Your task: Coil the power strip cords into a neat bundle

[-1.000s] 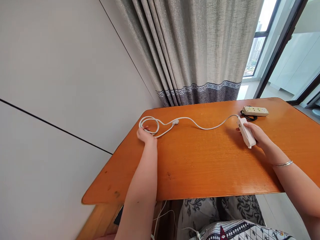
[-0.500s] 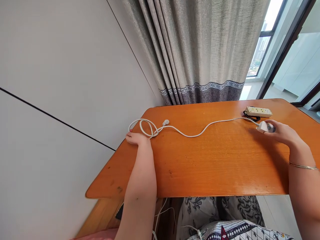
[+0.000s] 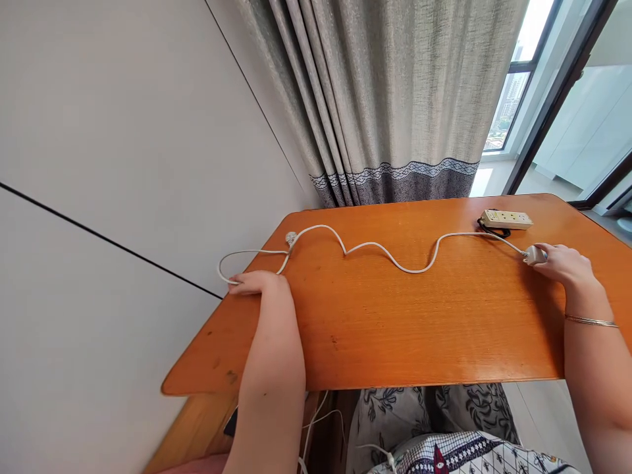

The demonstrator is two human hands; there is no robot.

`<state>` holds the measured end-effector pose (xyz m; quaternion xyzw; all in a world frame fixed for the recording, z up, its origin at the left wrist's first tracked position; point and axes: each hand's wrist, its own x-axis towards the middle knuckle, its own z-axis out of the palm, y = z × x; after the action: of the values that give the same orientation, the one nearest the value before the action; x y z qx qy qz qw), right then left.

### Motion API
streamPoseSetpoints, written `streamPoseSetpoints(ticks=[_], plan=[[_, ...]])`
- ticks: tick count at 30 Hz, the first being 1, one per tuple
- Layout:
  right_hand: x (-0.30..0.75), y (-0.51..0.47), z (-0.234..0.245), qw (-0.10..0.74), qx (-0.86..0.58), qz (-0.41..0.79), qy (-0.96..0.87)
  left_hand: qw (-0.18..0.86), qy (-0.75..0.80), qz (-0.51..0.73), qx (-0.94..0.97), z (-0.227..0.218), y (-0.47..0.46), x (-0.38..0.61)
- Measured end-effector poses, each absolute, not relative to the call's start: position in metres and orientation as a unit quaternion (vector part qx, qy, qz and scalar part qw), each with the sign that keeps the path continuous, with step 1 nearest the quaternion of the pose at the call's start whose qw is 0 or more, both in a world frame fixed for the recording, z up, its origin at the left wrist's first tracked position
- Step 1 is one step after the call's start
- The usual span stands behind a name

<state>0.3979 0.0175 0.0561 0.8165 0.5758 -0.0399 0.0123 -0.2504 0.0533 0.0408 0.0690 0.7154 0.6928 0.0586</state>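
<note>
A white power cord (image 3: 413, 271) stretches in loose waves across the wooden table (image 3: 375, 342). At the table's left edge, my left hand (image 3: 253, 282) is closed on the cord, with a loop bulging out past the fingers; the fingertips are partly hidden. The cord's white plug (image 3: 291, 238) lies just beyond that hand, beside a bend. Far to the right, my right hand (image 3: 567, 264) grips the white block (image 3: 533, 255) on the other end, which looks like a socket and is partly covered by the fingers.
Behind my right hand lies a cream power strip (image 3: 507, 219) with its black cable (image 3: 495, 230). A pale wall (image 3: 123, 131) borders the table on the left. The grey curtain (image 3: 405, 99) hangs behind it. More white cables (image 3: 318, 421) hang below the front edge.
The coil near my left hand has opened into one wide loop and waves. My left hand moved left and nearer; the plug shifted left. My right hand moved the block slightly right.
</note>
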Motion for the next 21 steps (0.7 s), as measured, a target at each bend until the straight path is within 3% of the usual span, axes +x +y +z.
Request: streamPoseSetpoints(ticks=[5, 15, 21], plan=[[0.399, 0.018, 0.052, 0.005, 0.807, -0.072, 0.586, 0.047, 0.733, 0.677, -0.051, 0.033, 0.058, -0.248], [0.404, 0.024, 0.039, -0.037, 0.841, -0.018, 0.539, -0.047, 0.778, 0.618, 0.103, 0.023, 0.06, -0.235], [0.408, 0.038, 0.022, -0.134, 0.844, -0.024, 0.519, -0.063, 0.737, 0.644, 0.194, 0.015, 0.068, -0.228]])
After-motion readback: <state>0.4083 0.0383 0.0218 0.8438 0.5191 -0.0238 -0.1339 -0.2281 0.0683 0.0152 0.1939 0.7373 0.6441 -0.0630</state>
